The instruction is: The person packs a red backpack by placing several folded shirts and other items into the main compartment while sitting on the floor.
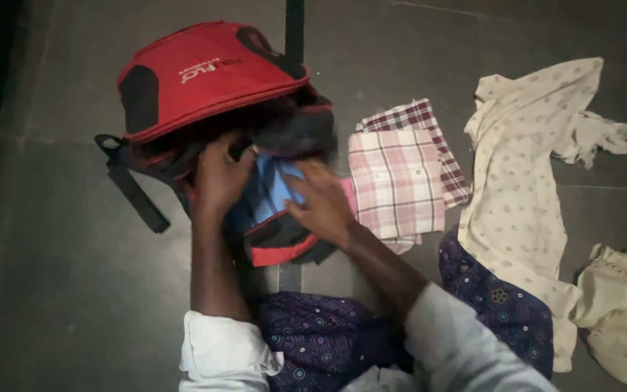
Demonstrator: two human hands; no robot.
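A red and black backpack (197, 76) lies open on the dark floor in front of me. A blue folded cloth (273, 190) sits in its opening. My left hand (219, 178) presses down at the left side of the opening, fingers on the bag's edge and the cloth. My right hand (323, 203) lies flat on the blue cloth, fingers spread and pushing it into the bag. My rolled white sleeves show at the bottom.
A folded pink and maroon checked shirt (398, 178) lies just right of the bag. Farther right spreads a cream spotted garment (520, 189), with a pale cloth bundle (622, 312) at the lower right. My purple patterned clothing (328, 337) fills the bottom centre. A black strap (133, 190) trails left.
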